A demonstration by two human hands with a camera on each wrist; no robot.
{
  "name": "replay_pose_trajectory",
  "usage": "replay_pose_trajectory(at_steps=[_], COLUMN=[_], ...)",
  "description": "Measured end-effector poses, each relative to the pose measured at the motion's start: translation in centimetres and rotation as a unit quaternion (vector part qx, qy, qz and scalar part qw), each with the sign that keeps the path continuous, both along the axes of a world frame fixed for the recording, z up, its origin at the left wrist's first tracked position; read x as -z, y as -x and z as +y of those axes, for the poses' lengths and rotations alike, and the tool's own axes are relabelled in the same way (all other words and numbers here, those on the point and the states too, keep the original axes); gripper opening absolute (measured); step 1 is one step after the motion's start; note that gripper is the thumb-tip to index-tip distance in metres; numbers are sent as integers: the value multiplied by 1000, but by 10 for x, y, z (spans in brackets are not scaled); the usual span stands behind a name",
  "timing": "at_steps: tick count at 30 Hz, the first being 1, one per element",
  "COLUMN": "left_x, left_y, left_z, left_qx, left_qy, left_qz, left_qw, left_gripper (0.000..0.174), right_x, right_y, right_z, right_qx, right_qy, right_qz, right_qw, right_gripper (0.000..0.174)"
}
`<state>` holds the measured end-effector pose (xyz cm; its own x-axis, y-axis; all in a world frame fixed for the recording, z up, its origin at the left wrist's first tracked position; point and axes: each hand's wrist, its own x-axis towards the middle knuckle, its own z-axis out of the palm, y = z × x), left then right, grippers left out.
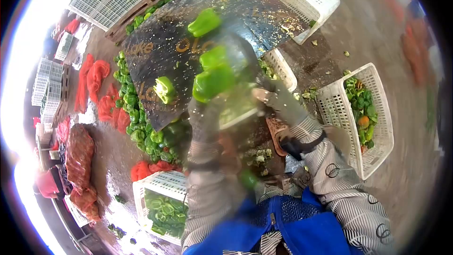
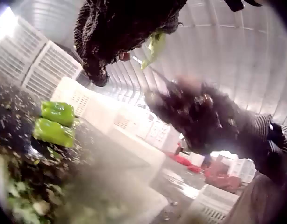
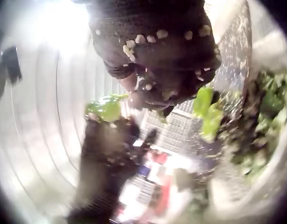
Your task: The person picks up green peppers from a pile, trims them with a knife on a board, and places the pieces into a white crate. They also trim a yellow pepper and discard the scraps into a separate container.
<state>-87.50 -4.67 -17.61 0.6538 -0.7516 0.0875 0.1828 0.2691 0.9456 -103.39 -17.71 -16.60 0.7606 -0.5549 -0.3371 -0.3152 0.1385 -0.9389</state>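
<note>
My left hand [image 1: 205,118], in a dark knit glove, grips a green bell pepper [image 3: 106,109] in front of me; its pale green edge shows below the fingers in the left wrist view. Close beside it is my gloved right hand [image 1: 270,95], fingers curled, with pale seeds stuck to the glove. From the right hand a thin tool [image 2: 163,79] points toward the pepper; blur hides its kind. On the dark, seed-strewn table [image 1: 165,61] lie more whole peppers [image 1: 205,22] and a cut pepper [image 1: 164,89] with its pale inside showing.
Many green peppers [image 1: 134,113] are heaped along the table's left side. A white crate [image 1: 373,156] of pepper scraps stands at right, another crate [image 1: 160,184] with green peppers at lower left. Red net bags [image 1: 96,75] lie on the wet floor. Stacked white crates [image 1: 106,0] stand behind.
</note>
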Motion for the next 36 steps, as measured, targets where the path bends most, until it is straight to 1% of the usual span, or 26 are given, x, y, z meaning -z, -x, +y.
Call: replay_pose_trajectory(at_steps=[1,3,4,5,7,9,11,12,13,14,15,17,18,19,20,21,22,23,24,25,26,28,32,33,35,36], left_x=[5,12,-4,-3,2,10,-13,-28,-34,-29,-21,-6,2,9,17,24,31,23,13,6,10,5,1,1,1,0], left_y=[3,9,19,19,19,19,27,16,20,17,13,15,15,12,8,3,-4,-2,1,3,2,4,5,5,8,9], left_z=[-3,-8,-8,-9,-13,-22,-23,-18,-15,-14,-13,-18,-20,-23,-25,-27,-29,-28,-27,-26,-28,-27,-23,-24,-26,-26], left_qx=[5,37,65,69,73,92,40,144,95,113,131,120,109,107,57,7,-66,-67,-87,-106,-119,-111,-104,-94,-97,-108], left_qy=[1,-18,-36,-36,2,104,121,96,19,-20,-60,-60,-60,-58,-95,-131,-136,-138,-174,-209,-220,-228,-224,-229,-226,-225], left_qz=[0,-15,60,59,-64,45,-18,91,126,87,46,25,2,2,-110,-220,-358,-358,-393,-428,-452,-455,-470,-483,-461,-493], left_qw=[1000,999,995,995,995,989,992,981,987,990,989,991,992,993,988,967,922,921,899,873,856,854,847,840,853,834], left_gripper=[33,40,44,44,45,46,49,50,46,43,40,37,34,34,29,24,20,20,21,23,25,25,24,24,22,21], right_x=[8,29,33,33,28,5,-16,-26,-37,-48,-42,-16,2,-8,-25,-33,-40,-41,-41,-36,-28,-19,-12,-14,-12,-6], right_y=[-7,-23,-35,-37,-43,-32,-19,-14,-11,-8,-10,-20,-20,-17,-12,-8,-4,-1,2,4,6,8,4,3,-3,-7], right_z=[7,11,10,9,9,-8,-23,-27,-27,-27,-27,-32,-37,-34,-24,-15,-5,5,12,19,23,29,28,27,22,21], right_qx=[3,10,60,96,169,129,87,66,7,-45,-45,-28,-13,-15,-7,-3,0,-18,-36,-36,-30,-16,13,7,3,6], right_qy=[104,209,184,138,48,38,21,12,86,158,157,298,332,332,398,429,458,481,499,497,520,557,557,552,548,552], right_qz=[-72,-140,-182,-210,-271,-231,-186,-164,-187,-215,-214,-243,-176,-177,-100,-62,-24,65,155,154,157,155,118,132,146,171], right_qw=[992,968,964,963,946,964,978,984,979,963,963,923,927,926,912,901,889,874,852,853,839,816,822,823,824,816], right_gripper=[34,39,42,42,44,39,35,33,28,23,23,24,47,47,45,44,43,36,28,28,21,9,11,11,11,15])
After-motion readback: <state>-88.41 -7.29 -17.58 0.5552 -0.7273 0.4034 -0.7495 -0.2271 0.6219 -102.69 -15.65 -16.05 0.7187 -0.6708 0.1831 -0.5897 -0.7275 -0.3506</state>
